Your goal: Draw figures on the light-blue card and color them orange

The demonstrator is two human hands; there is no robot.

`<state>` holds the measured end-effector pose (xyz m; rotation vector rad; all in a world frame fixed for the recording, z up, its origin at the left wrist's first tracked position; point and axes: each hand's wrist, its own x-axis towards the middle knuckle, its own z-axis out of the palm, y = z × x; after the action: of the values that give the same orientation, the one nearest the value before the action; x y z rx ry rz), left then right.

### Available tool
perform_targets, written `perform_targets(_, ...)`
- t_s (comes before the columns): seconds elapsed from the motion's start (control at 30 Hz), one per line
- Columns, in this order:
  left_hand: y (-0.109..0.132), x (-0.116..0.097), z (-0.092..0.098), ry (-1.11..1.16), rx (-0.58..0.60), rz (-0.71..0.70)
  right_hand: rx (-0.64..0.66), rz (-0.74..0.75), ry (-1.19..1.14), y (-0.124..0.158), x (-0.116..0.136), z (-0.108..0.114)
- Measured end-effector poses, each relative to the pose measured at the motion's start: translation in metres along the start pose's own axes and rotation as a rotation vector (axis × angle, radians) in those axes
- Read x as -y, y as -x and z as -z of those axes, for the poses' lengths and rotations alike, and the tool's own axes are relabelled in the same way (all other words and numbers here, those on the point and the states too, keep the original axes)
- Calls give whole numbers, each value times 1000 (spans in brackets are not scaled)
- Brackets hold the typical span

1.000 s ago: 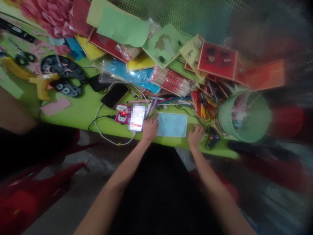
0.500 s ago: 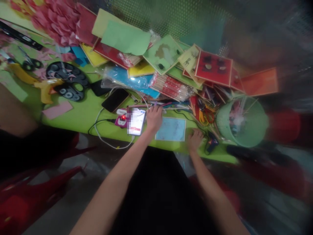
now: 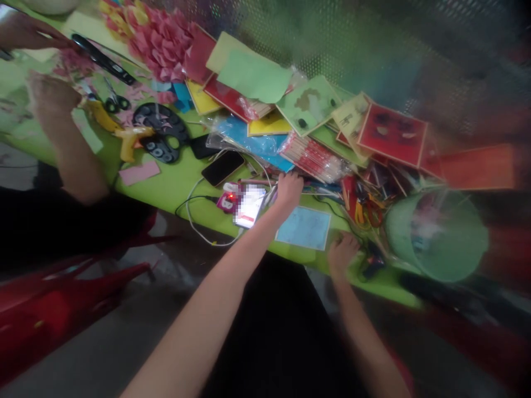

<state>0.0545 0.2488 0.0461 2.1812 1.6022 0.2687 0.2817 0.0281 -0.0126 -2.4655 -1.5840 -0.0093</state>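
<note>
My left hand [image 3: 289,188] reaches over the jumble of pens and thin sticks behind a light blue card [image 3: 306,228]. Its fingers are stretched forward and slightly bent, with nothing visible in them. Left of that hand lies a lit phone [image 3: 250,207] with a white cable. My right hand [image 3: 343,250] rests at the table edge, right of the card, its fingers loosely bent and apart, holding nothing that I can see. Close to it on the right is a dark, blurred tool [image 3: 374,261] with a cord.
Behind lie bundled wooden sticks [image 3: 313,156], coloured cards [image 3: 393,132] and orange-handled scissors [image 3: 365,210]. A green bucket [image 3: 464,237] stands right. On the left are a dark phone [image 3: 223,167], a black round tray [image 3: 182,124], a yellow glue gun [image 3: 130,141] and another person's hands [image 3: 52,91].
The view has swung left, so the table appears shifted right and another person's hands have come into view. My left hand has moved slightly farther over the pens; my right hand stays beside the card.
</note>
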Motion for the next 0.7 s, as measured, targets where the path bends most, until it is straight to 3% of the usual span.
perform_targets(0.27, 5, -5, 12, 76, -20, -9, 30, -19, 19, 0, 4, 2)
perform_targets(0.47, 17, -7, 23, 285, -72, -17, 32, -51, 0, -1, 8, 6)
perform_targets(0.53, 29, -8, 24, 722, -152, 1, 32, -62, -7, -1, 9, 7)
perform_targets(0.6, 46, -10, 21, 1223, -106, 152, 30, -73, -9, -1, 10, 8)
perform_targets(0.7, 74, -13, 12, 1396, 1, 254, 40, -82, 2, -1, 11, 8)
